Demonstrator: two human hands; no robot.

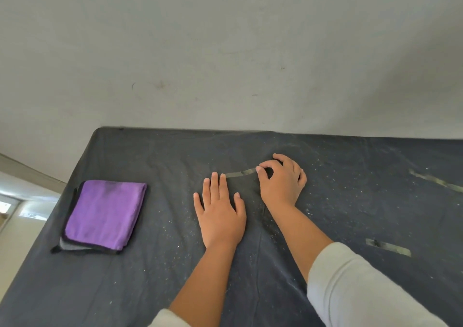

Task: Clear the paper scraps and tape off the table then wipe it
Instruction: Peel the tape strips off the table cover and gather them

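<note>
A dark cloth-covered table [150,264] is speckled with tiny pale scraps. A strip of clear tape [239,173] lies near its middle back. My right hand [281,180] pinches the strip's right end between thumb and fingers. My left hand [220,211] lies flat, fingers spread, pressing the cloth just below the strip's left end. Two more tape strips are stuck at the right: one far right [436,181], one nearer the front [387,247]. A folded purple cloth [105,214] rests on the left of the table.
A pale grey wall [225,51] rises directly behind the table's back edge. The table's left edge drops to a light floor [15,226]. The table cover has creases running front to back under my arms.
</note>
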